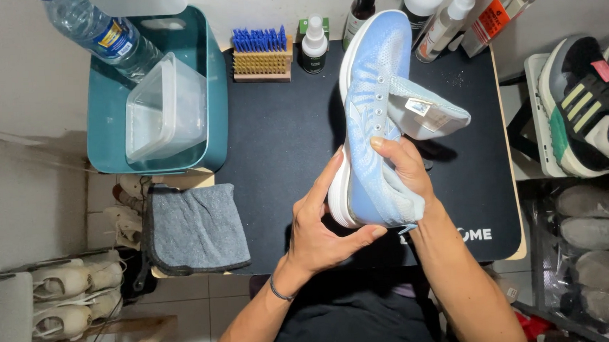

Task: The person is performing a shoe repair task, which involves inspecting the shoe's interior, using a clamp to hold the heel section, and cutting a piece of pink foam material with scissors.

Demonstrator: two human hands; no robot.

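A person looks down at their own two bare hands holding a light blue knit sneaker (376,103) above a black desk mat (282,144). The shoe points away from the body, toe toward the back of the desk, tipped onto its side so the white sole edge faces left.

The left hand (322,226) cups the heel and sole from below and from the left, fingers stretched up along the white sole and thumb curled under the heel. The right hand (403,168) wraps over the heel end from the right, fingers closed around the collar and thumb pressing on the knit upper. Just beyond the right fingertips, the tongue (427,110) is pulled out and folded to the right, and the lace holes are empty, so the laces appear to be already out. The knit looks dry and no brush or cloth is in either hand, so any washing seems not yet begun.

Beyond the fingertips, at the back of the mat, stand a blue-bristled brush (261,54), a small spray bottle (314,47) and several taller bottles. Left of the left hand lie a grey cloth (195,227) and a teal tub (115,126) holding a clear plastic box (163,109) and a water bottle (99,32). To the right of the right hand, other shoes (589,104) sit on shelves.
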